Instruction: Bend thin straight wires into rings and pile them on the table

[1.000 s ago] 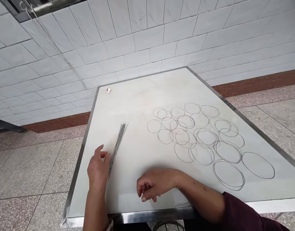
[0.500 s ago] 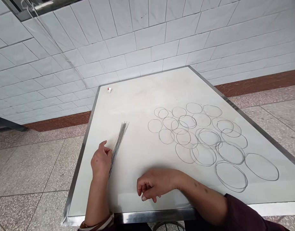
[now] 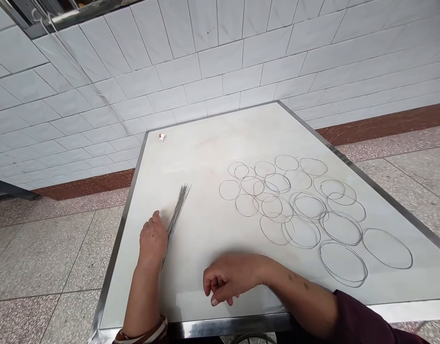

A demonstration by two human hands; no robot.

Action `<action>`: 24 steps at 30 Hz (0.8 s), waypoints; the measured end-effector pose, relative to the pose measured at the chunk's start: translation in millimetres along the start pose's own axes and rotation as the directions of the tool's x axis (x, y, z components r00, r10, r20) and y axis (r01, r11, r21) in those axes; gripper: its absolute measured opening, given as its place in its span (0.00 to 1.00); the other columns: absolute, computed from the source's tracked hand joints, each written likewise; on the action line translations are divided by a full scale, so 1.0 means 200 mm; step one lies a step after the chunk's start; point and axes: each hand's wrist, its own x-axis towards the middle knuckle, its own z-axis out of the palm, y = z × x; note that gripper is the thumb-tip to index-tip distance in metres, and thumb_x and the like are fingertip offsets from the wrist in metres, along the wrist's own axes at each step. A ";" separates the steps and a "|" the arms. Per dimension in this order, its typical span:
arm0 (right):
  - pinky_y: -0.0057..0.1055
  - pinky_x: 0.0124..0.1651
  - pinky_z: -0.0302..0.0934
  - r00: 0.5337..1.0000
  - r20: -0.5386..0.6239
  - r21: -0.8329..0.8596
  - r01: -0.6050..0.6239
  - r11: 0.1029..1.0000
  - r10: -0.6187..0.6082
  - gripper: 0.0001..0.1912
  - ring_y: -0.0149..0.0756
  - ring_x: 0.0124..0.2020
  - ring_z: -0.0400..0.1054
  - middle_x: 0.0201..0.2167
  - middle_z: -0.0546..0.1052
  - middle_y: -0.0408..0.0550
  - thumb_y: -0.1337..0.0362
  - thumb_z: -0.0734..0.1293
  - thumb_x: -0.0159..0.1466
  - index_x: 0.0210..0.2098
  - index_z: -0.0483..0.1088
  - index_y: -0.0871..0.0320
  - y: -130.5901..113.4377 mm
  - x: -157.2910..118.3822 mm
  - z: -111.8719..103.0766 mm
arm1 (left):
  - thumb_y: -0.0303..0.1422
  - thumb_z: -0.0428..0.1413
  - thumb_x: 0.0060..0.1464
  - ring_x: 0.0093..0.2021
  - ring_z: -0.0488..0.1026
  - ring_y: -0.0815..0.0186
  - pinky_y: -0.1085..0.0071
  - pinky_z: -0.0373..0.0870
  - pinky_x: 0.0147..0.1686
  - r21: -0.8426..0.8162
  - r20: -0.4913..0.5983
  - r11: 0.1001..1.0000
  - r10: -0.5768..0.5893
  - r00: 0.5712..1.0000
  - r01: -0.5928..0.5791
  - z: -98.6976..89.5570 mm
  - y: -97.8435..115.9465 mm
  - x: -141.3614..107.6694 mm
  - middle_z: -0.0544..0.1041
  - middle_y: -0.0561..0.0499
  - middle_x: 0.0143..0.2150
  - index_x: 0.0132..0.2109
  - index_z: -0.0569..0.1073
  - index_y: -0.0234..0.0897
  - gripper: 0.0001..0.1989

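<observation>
A bundle of thin straight metal wires [image 3: 177, 215] lies slanted on the white table. My left hand [image 3: 154, 236] is at the bundle's left side, its fingers bent and partly hidden behind the back of the hand; whether a wire is between them cannot be made out. Near the front edge, my right hand [image 3: 227, 279] hovers or rests with fingers loosely curled and nothing visible in them. To its right, many wire rings [image 3: 344, 263] of different sizes lie flat, several overlapping.
The white table [image 3: 205, 162] has a metal rim. A small red and white object [image 3: 161, 137] sits near its far left corner. Behind stands a white tiled wall [image 3: 220, 62]; speckled floor [image 3: 44, 248] shows at both sides.
My left hand has turned slightly, its fingers drawn closer together beside the wires. My right hand has hardly moved. The whole view has shifted slightly.
</observation>
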 end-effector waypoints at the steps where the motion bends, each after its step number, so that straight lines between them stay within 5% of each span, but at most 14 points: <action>1: 0.21 0.27 0.59 1.000 -0.001 -0.004 -0.005 1.000 0.005 0.12 0.26 0.25 0.69 0.27 0.73 0.37 0.58 0.70 0.62 0.41 0.70 0.57 0.00 0.00 0.00 | 0.20 0.44 0.59 0.41 0.76 0.54 0.61 0.72 0.44 0.016 -0.005 1.000 0.017 1.000 -0.017 0.00 0.00 0.00 0.78 0.36 0.38 0.60 0.65 0.20 0.23; 9: 0.22 0.27 0.61 1.000 -0.006 0.009 -0.028 1.000 0.028 0.21 0.27 0.26 0.70 0.29 0.74 0.38 0.49 0.74 0.57 0.42 0.71 0.57 -0.01 0.00 0.00 | 0.16 0.45 0.53 0.40 0.75 0.55 0.63 0.71 0.42 0.111 0.007 0.990 0.091 0.996 -0.091 -0.01 -0.02 0.02 0.77 0.35 0.39 0.63 0.62 0.20 0.29; 24: 0.21 0.27 0.60 1.000 0.002 -0.013 -0.018 1.000 0.018 0.22 0.27 0.26 0.71 0.30 0.75 0.38 0.49 0.74 0.58 0.43 0.71 0.57 0.01 0.00 0.00 | 0.24 0.45 0.60 0.42 0.77 0.51 0.61 0.72 0.40 0.013 -0.075 0.998 -0.053 0.996 0.054 -0.02 -0.12 0.02 0.79 0.35 0.40 0.61 0.64 0.21 0.24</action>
